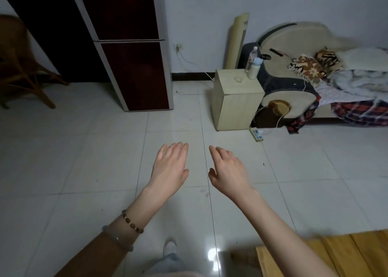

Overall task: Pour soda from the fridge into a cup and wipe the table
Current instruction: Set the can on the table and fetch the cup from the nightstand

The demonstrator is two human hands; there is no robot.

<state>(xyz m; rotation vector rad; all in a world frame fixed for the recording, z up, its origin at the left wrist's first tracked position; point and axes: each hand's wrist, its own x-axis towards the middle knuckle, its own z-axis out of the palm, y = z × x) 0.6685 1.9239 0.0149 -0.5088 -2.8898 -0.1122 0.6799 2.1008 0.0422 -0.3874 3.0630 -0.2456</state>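
In the head view, 2 bare hands hang out over the tiled floor at centre frame: the left hand (171,163) and the right hand (228,169), both palm down, their fingers (178,148) released and loosely straight, holding nothing. The soda is not in sight; it is presumably inside the fridge (134,71) at upper left, 1 tall dark-red unit whose 2 doors both look closed. No handle shows, so the door's free edge is probably the place to pull. A chilled soda will likely be wet with condensation and slippery, fairly heavy if full, and fizzy if jostled; a firm wrap round the middle of its body, kept upright, seems safest. Right of centre stands 1 pale cabinet (237,104) carrying 2 bottles, a clear bottle (253,55) and a white bottle (255,69) just beside it, plus 1 small clear cup (238,79), light and possibly breakable, best held round its wall; whether it is the cup meant I cannot tell. A corner of 1 yellow wooden bench (336,251) shows at lower right.
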